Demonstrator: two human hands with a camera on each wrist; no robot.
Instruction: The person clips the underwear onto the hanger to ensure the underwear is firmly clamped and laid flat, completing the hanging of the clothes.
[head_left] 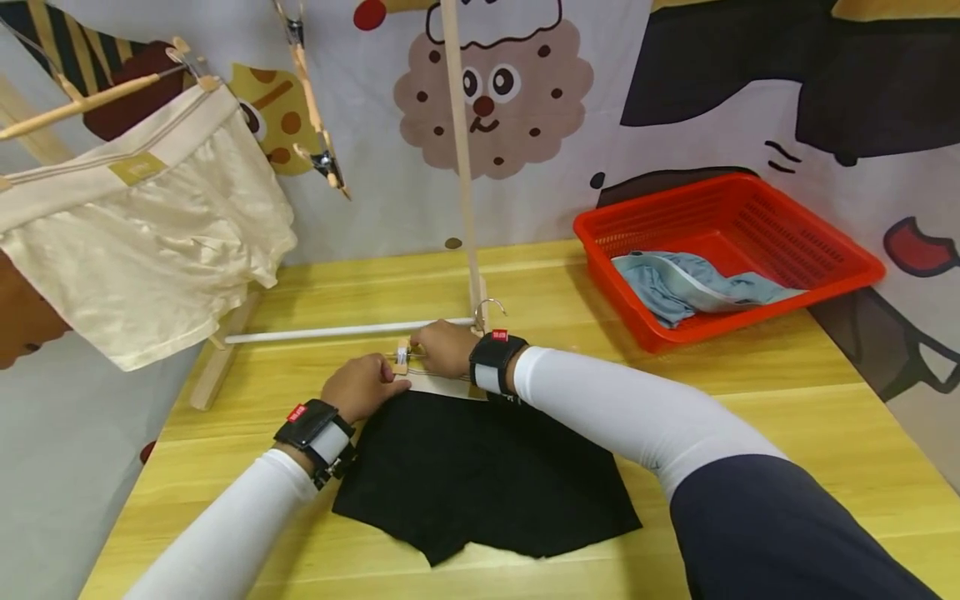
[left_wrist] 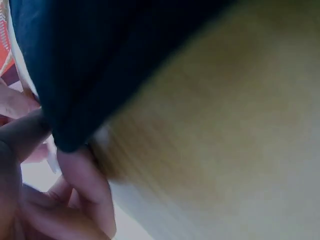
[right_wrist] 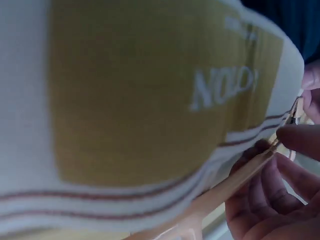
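Black cotton shorts point(head_left: 480, 475) lie flat on the yellow wooden table point(head_left: 750, 400), waistband at the far edge. Left hand point(head_left: 363, 385) pinches the waistband corner; right hand point(head_left: 444, 348) grips the wooden clip hanger point(head_left: 402, 357). Cream shorts point(head_left: 142, 242) already hang at left; a blue garment point(head_left: 690, 287) waits in the red plastic basket point(head_left: 817, 250).

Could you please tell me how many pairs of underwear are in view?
3: cream shorts hanging at left, black shorts flat on the table under both hands, blue shorts in the red basket. More may lie beneath.
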